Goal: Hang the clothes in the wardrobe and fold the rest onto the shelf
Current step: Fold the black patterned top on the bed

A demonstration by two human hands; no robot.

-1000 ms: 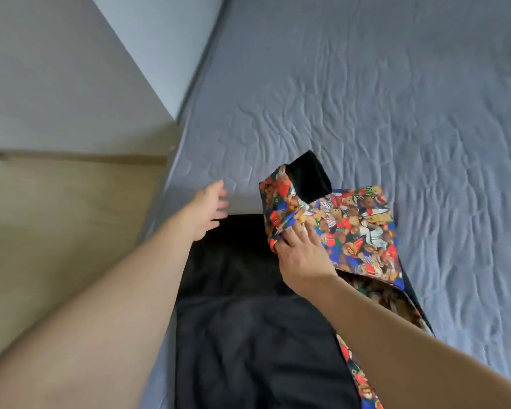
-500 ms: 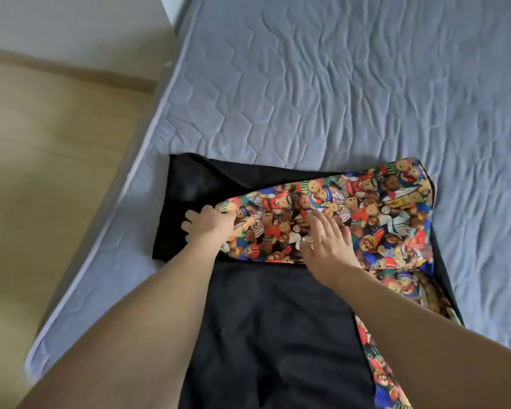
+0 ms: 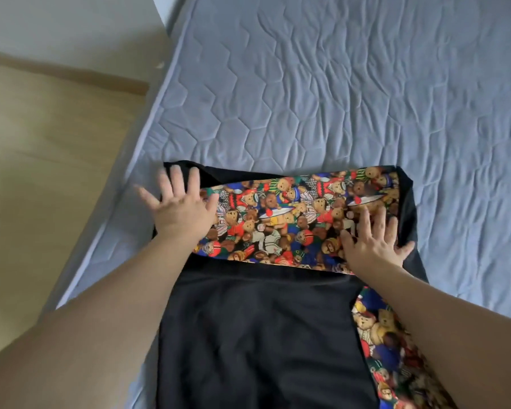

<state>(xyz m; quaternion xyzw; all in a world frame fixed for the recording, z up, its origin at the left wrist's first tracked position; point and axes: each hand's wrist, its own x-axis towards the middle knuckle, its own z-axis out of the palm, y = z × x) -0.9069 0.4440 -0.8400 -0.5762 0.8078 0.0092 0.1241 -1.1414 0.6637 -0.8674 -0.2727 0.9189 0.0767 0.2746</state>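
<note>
Both hands have slid apart along the folded teddy-bear print band (image 3: 292, 219): left hand (image 3: 179, 208) to its nine-o'clock end, right hand (image 3: 375, 240) to three o'clock, fingers spread wide, pressing flat. Beneath lies the black garment (image 3: 257, 335), on the quilted grey mattress (image 3: 322, 93).

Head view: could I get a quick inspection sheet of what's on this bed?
Surface: grey-blue quilted mattress, wrinkled.
Job's things: black garment with teddy-bear print panel lying flat on the mattress, printed part folded across its top.
Clutter: nothing seen.
Grippers: left hand and right hand, fingers spread, pressing on the garment's folded part.
Cables: nothing seen.
Surroundings: pale wooden floor beside the mattress, white wall beyond.
</note>
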